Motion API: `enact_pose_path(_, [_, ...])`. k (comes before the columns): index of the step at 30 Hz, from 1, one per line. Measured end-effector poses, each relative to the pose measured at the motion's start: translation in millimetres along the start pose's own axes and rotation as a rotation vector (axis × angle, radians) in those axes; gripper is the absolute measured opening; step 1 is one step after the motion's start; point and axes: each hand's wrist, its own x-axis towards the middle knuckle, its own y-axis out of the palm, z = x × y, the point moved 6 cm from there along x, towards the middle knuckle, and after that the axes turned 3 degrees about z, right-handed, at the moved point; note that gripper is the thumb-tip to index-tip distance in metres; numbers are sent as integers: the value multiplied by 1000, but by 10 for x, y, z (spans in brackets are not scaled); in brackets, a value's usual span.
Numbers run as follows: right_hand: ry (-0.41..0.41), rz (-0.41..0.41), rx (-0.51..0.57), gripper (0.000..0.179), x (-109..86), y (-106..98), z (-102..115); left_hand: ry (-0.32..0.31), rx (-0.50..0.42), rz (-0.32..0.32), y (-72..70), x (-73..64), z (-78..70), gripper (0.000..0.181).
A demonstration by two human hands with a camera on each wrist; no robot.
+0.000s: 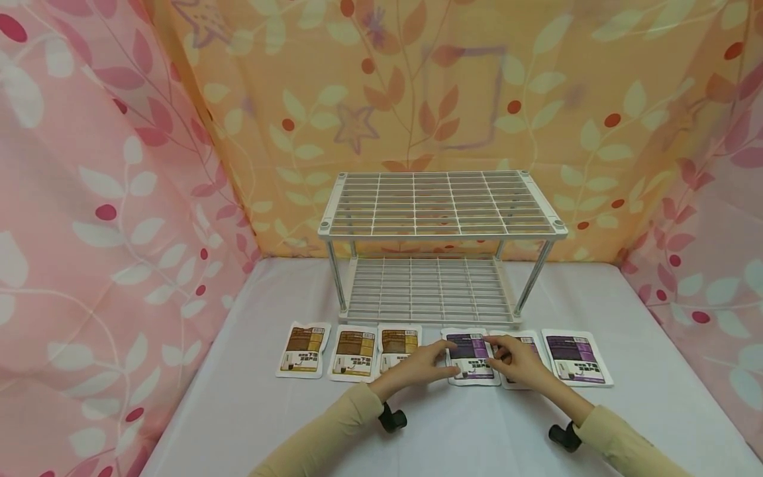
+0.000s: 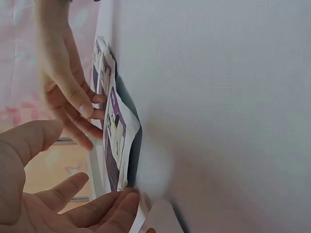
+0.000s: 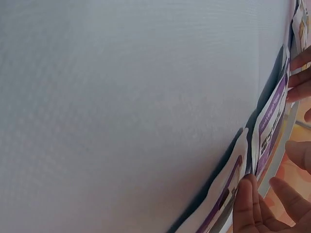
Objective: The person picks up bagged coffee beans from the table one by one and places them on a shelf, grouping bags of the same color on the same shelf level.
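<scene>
A flat white packet with a purple label [image 1: 472, 358] lies on the table between both hands. At its left edge is the left hand [image 1: 418, 366], fingers loosely spread; in the left wrist view its fingertips [image 2: 127, 194] touch or nearly touch the packet's end. The right hand [image 1: 517, 361] is at the opposite edge, partly over a second purple packet [image 1: 527, 342]. In the right wrist view the right fingers [image 3: 248, 194] are extended beside the packet edges, thumb apart. A third purple packet [image 1: 575, 358] lies farther right.
Three brown-labelled packets lie to the left: one at the end [image 1: 303, 351], a middle one [image 1: 353, 353] and one partly behind the left hand [image 1: 399, 342]. Behind the row stands a two-tier white wire rack [image 1: 441, 236]. Patterned curtains [image 1: 107, 212] enclose the white table [image 1: 238, 411].
</scene>
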Motion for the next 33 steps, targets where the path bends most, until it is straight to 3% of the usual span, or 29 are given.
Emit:
enact_pose_path(15, [27,-43,-54,52,-34,66,65,24,-146,-50,-15,-80,6,49])
enact_pose_path(33, [109,-78,-4,70,9,135,154,137,-300,-259,-157,-185,-44,44])
